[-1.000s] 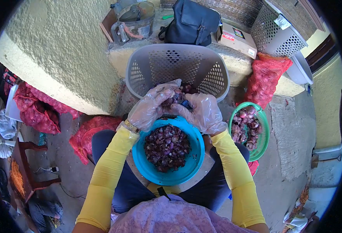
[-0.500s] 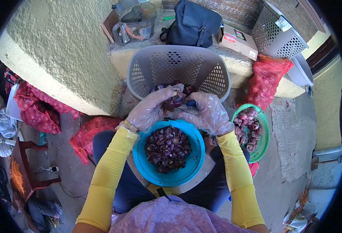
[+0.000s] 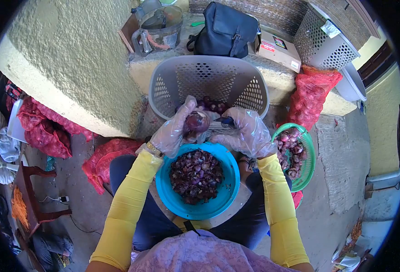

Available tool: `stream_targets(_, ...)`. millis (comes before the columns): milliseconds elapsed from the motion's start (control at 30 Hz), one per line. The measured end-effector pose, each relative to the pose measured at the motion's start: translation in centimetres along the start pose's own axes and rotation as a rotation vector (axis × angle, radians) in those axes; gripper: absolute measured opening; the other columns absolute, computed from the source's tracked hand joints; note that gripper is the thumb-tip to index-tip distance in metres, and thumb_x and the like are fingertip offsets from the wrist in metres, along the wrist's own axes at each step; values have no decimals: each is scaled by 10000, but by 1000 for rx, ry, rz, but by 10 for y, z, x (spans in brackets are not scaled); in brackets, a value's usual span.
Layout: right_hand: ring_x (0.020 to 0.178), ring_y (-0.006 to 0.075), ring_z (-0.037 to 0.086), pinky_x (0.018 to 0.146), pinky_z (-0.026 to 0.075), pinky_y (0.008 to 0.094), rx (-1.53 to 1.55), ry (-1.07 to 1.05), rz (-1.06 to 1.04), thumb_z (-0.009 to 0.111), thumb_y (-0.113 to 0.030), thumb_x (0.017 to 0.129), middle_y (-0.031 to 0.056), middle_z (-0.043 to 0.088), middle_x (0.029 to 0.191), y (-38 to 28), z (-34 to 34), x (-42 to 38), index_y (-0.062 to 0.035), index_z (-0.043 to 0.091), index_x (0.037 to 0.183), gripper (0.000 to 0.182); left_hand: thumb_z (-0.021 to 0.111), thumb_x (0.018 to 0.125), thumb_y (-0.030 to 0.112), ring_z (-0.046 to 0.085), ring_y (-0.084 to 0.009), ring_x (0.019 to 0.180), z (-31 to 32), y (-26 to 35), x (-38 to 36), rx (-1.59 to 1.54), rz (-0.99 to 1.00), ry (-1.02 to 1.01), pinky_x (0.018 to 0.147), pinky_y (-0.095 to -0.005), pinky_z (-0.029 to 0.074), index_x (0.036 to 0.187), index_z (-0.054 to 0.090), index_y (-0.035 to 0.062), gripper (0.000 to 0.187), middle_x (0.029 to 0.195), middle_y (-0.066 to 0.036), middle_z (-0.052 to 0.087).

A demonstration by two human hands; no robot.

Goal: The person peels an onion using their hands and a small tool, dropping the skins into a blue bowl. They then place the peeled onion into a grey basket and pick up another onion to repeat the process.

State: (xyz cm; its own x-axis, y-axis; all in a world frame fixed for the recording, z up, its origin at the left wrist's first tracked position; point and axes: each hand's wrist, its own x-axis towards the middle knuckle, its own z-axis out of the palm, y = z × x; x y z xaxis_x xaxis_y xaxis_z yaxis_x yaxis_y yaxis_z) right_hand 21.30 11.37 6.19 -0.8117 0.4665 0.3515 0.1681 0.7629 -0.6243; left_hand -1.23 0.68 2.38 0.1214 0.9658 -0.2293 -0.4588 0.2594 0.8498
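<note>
My left hand (image 3: 175, 129), in a clear plastic glove, is closed round a red onion (image 3: 197, 121). Facing it, my gloved right hand (image 3: 245, 131) grips a small knife (image 3: 227, 121); its dark handle shows, but the blade is hard to make out. Both hands are between the grey perforated basket (image 3: 163, 106), which has red onions (image 3: 211, 105) at its bottom, and a blue basin (image 3: 230, 170) between my legs. Dark onion skins and trimmings (image 3: 195, 177) fill the middle of the basin.
To the right stands a green basket (image 3: 312, 156) of onions, with a red mesh sack (image 3: 311, 97) behind it. Another mesh sack (image 3: 111, 156) lies by my left knee. On the ledge ahead are a black backpack (image 3: 225, 31) and a cardboard box (image 3: 277, 47).
My left hand has turned and shifted slightly left, so the onion's round side now shows. The knife's dark handle is more visible in my right hand.
</note>
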Motion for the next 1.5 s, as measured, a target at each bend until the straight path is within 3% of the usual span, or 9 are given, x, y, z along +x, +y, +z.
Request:
stream_targets(400,775,423,673,690,520,488,-27,-119,-34,885,-532,777,176,680,796,-3,11,1,-40,696,892,540,448,1004,796,568,-71,814,13,-3,-6,113,-231,74,676,-222,417,1257,705,94,789,945,17,669)
stream_targets(600,795,424,682,725,529,498,-55,-160,-71,853,-502,828,169,715,842,-10,7,2,-88,764,1137,523,415,1012,800,519,-65,787,12,-5,-7,121,-205,50,649,-220,381,1301,680,78,821,906,24,619)
stream_targets(700,851,428,704,761,543,495,74,-214,-39,832,-487,860,182,749,929,-13,6,3,-126,751,1255,541,535,960,794,649,-91,864,4,-12,-3,50,-179,-17,693,-254,557,1368,657,89,823,1074,-27,725)
stream_targets(767,900,430,713,791,551,486,79,-263,-11,818,-476,879,192,761,993,-14,5,3,-143,729,1300,544,402,1025,787,530,-60,799,9,-8,-5,92,-210,-55,655,-225,390,1359,660,72,830,908,35,616)
stream_targets(867,906,435,708,799,552,478,36,-269,-19,814,-471,885,189,757,987,-12,5,3,-159,716,1324,547,409,1027,782,540,-65,805,13,-9,-5,82,-213,23,671,-236,405,1385,651,84,821,896,37,615)
stream_targets(1200,888,440,701,780,551,482,118,-258,-2,804,-456,900,185,751,960,-16,7,2,-170,715,1323,518,557,956,785,607,-90,817,2,-13,-2,86,-229,61,661,-255,550,1314,664,91,789,998,-20,691)
stream_targets(1267,772,403,705,703,533,446,128,-163,-15,866,-511,832,174,728,832,-12,13,1,-64,771,1055,508,564,958,780,600,-92,827,3,-12,-2,60,-239,33,673,-258,544,1328,667,71,806,997,-21,693)
stream_targets(1400,784,413,707,712,539,447,95,-221,2,856,-516,842,179,733,843,-14,6,3,-65,769,1068,512,541,978,771,603,-91,832,-3,-17,0,94,-258,29,709,-250,537,1320,681,54,806,1004,-25,699)
stream_targets(1500,921,467,686,808,539,507,98,-324,26,736,-481,948,208,742,1006,-14,4,3,-168,702,1316,484,515,999,760,607,-88,820,-3,-20,2,101,-239,12,726,-243,523,1297,700,48,794,1015,-27,708)
